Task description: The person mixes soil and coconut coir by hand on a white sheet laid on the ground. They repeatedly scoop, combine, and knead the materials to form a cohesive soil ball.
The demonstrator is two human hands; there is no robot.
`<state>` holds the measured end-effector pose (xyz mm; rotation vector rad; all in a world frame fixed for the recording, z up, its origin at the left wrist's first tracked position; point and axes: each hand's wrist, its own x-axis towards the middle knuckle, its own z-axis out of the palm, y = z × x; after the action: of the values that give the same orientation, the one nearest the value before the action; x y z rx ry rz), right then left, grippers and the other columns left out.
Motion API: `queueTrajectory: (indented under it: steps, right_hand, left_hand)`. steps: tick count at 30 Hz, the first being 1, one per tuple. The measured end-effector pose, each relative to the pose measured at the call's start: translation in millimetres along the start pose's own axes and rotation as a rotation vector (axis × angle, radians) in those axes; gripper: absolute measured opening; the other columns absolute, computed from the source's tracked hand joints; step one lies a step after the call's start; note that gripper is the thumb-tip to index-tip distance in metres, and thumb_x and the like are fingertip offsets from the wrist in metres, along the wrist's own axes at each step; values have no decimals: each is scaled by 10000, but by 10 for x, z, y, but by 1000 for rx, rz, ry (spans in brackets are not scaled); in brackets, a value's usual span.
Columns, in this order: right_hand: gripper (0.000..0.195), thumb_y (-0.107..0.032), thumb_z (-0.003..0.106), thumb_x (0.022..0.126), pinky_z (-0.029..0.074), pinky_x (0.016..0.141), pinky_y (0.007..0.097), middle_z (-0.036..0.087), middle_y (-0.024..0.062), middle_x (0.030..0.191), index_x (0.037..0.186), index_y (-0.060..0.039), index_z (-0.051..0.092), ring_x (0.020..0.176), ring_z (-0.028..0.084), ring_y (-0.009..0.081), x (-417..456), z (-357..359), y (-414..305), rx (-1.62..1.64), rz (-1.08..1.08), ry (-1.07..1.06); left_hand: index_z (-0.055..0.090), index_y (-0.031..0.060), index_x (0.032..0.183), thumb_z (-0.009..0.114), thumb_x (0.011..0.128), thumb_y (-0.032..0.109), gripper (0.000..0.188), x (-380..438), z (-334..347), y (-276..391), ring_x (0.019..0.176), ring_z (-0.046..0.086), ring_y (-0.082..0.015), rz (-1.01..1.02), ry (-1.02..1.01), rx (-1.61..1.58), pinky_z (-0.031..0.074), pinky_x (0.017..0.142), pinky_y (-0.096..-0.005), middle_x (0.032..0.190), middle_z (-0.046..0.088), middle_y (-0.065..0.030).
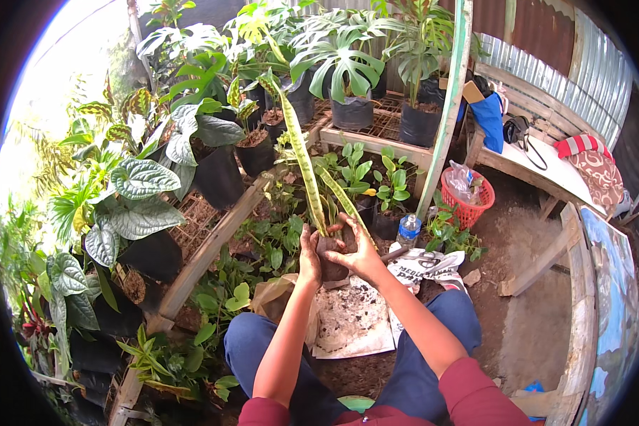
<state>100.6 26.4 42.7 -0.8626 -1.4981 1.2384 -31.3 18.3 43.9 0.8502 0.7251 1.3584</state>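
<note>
Between my two hands stands a snake plant (303, 154) with tall yellow-edged leaves, a dark clump of soil (333, 261) at its base. My left hand (310, 255) presses the clump from the left side, fingers pointing up. On the right, my right hand (359, 253) curls its thumb and fingers around the base of the leaves and the top of the clump. Below them a soil-stained white sheet (351, 325) lies on the ground between my knees. A crumpled printed plastic bag (431, 266) lies to its right, with a dark tool handle (395, 254) by its edge.
Leafy plants in black grow bags (218, 178) line the wooden rack at left. Potted monsteras (346, 64) stand behind. A water bottle (409, 229), a red plastic basket (466, 205) and a green post (447, 106) are at right, before a wooden bench (543, 160).
</note>
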Motion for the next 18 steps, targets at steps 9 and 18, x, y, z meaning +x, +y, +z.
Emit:
queueTrajectory:
  steps: [9,18]
  right_hand:
    - [1030,-306,856,625,178,1128,400,174,223,1487,1432,-80,257,1394,167,292,71,-41,219,39,51,-88]
    - [991,-189,838,656,182,1127,363,202,124,1502,1437,-57,242,1380,216,215,-51,53,-57,-119,-158,-155]
  left_hand:
    - [564,28,1132,341,888,641,697,-28,48,128,655,589,-181,-15,144,-48,497,636,-312,747,610,-79]
    - [579,48,1140,377,882,612,652,-27,-23,252,654,599,-204,-143,162,-289,528,578,-356,739,590,-53]
